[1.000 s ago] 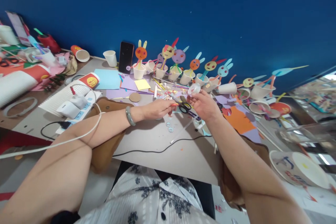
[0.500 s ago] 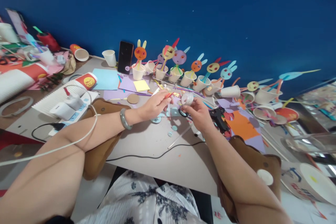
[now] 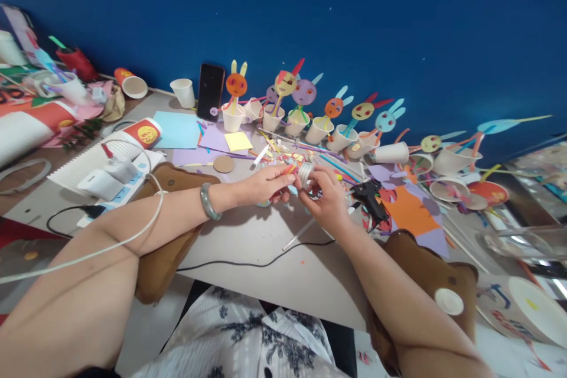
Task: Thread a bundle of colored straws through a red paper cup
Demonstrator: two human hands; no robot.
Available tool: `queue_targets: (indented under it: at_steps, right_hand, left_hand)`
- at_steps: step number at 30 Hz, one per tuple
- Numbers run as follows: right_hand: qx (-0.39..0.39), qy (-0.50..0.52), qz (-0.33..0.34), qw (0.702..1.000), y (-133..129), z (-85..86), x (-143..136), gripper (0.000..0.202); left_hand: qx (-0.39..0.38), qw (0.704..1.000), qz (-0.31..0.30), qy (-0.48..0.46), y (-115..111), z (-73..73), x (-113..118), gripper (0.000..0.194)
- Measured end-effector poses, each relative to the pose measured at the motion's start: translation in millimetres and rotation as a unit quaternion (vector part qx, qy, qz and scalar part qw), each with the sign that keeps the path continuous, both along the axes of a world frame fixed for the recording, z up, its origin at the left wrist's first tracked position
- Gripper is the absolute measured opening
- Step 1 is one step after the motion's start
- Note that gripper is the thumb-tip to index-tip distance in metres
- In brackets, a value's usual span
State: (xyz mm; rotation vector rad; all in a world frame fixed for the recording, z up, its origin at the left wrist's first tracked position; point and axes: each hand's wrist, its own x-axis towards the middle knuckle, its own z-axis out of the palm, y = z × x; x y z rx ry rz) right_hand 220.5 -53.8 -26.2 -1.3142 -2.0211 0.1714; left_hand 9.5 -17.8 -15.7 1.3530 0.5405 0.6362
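Left of the glue gun [image 3: 372, 199], a clear roll [image 3: 305, 172] is held by the right hand [image 3: 328, 198], an orange piece [image 3: 290, 171] apparently pinched by the left hand [image 3: 264, 183]; aligning seems in hand, steadiness is required next.

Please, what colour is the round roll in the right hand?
The round roll looks pale and whitish; the head view shows it best.

Round clear-white roll [image 3: 305, 172] looked plastic, glossy. Round grey-green bangle [image 3: 206, 201] looked stone-like, polished. Black rectangular phone [image 3: 211, 91] had glossy glass-like front. Black pistol-shaped glue gun [image 3: 371, 197] looked plastic, mostly matt. White boxy charger [image 3: 98, 185] was smooth plastic. White tapered cup [image 3: 183, 94] was matt paper; flat orange sheet [image 3: 407, 211], matt paper too. Brown plump cushion [image 3: 162, 269] looked soft cloth, matt. Flat grey tabletop [image 3: 266, 280] looked smooth, matt; deep-blue wall [image 3: 283, 6] likewise.
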Motion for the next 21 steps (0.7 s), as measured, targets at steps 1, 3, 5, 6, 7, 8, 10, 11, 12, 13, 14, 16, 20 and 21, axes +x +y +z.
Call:
queue_targets:
  at_steps: [1,3,5,6,7,8,10,11,12,13,14,16,20,21]
  right_hand:
    - [-0.016,0.010,-0.007,1.000,-1,-0.4,-1,0.016]
    - [-0.041,0.046,-0.021,0.998,-2,-2.6,-2,0.025]
    - [-0.061,0.086,-0.030,0.994,-3,-5.4,-3,0.033]
    - [-0.073,0.103,-0.030,0.991,-3,-6.4,-3,0.036]
    - [-0.086,0.121,-0.026,0.989,-3,-6.8,-4,0.039]
    - [-0.099,0.140,-0.020,0.985,-3,-6.6,-4,0.042]
    - [-0.125,0.185,-0.003,0.975,-2,-4.0,-5,0.043]
    - [-0.133,0.209,0.004,0.969,-1,-1.6,-5,0.041]
    - [-0.138,0.231,0.008,0.963,0,1.4,-4,0.039]
    - [-0.140,0.246,0.008,0.959,1,4.6,-2,0.037]
    - [-0.140,0.255,0.004,0.957,2,7.9,0,0.034]
    - [-0.133,0.255,-0.021,0.957,6,13.8,7,0.030]
    - [-0.109,0.192,-0.092,0.971,14,19.6,29,0.017]
    - [-0.098,0.161,-0.103,0.977,16,19.9,34,0.011]
  left_hand:
    - [-0.004,1.000,0.000,-0.002,0,0.3,0,0.023]
    - [-0.015,1.000,0.001,-0.006,0,1.1,0,0.022]
    - [-0.033,0.999,-0.004,-0.013,-1,2.3,-1,0.023]
    - [-0.042,0.999,-0.008,-0.019,-2,3.1,-1,0.024]
    - [-0.051,0.998,-0.014,-0.027,-2,4.1,-1,0.025]
    - [-0.060,0.997,-0.019,-0.039,-3,5.1,-1,0.028]
    - [-0.075,0.995,-0.022,-0.068,-3,7.2,-3,0.032]
    - [-0.081,0.993,-0.021,-0.083,-3,8.2,-3,0.034]
    - [-0.088,0.991,-0.018,-0.096,-2,9.1,-4,0.035]
    - [-0.093,0.990,-0.015,-0.105,-2,10.0,-4,0.034]
    - [-0.098,0.989,-0.011,-0.109,-1,10.8,-5,0.033]
    - [-0.104,0.988,0.008,-0.111,0,12.3,-5,0.029]
    - [-0.111,0.984,0.084,-0.108,3,14.4,-3,0.021]
    - [-0.113,0.982,0.107,-0.106,4,14.6,-2,0.021]
